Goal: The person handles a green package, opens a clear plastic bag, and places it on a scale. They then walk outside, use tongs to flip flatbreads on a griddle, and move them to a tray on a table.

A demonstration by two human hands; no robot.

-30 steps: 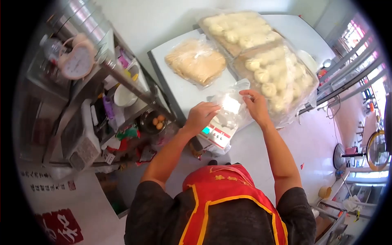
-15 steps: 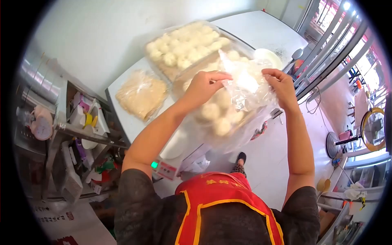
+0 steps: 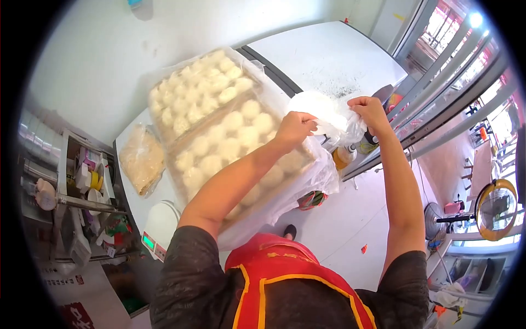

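A clear plastic bag (image 3: 338, 127) is stretched between my two hands, past the right end of the dough ball trays. The fingers of my left hand (image 3: 295, 129) pinch its left edge. My right hand (image 3: 370, 113) grips the opposite edge with thumb and fingers. Below and left of the hands lies a near tray of round dough balls (image 3: 230, 143), partly covered by my left forearm. Beside it, toward the wall, is a second tray of smaller pale dough pieces (image 3: 200, 90). Clear plastic sheeting (image 3: 323, 172) hangs over the near tray's right edge.
A white round dish (image 3: 307, 102) sits just behind the bag. To the left are a bagged tan stack (image 3: 141, 159) and a scale (image 3: 159, 227) with a green display. Metal railings (image 3: 438, 98) and a fan (image 3: 495, 208) stand at right, shelves (image 3: 90, 203) at left.
Both hands still hold the bag, which is now beyond the near tray's right end instead of over its dough balls. The view has shifted, showing more of the trays.
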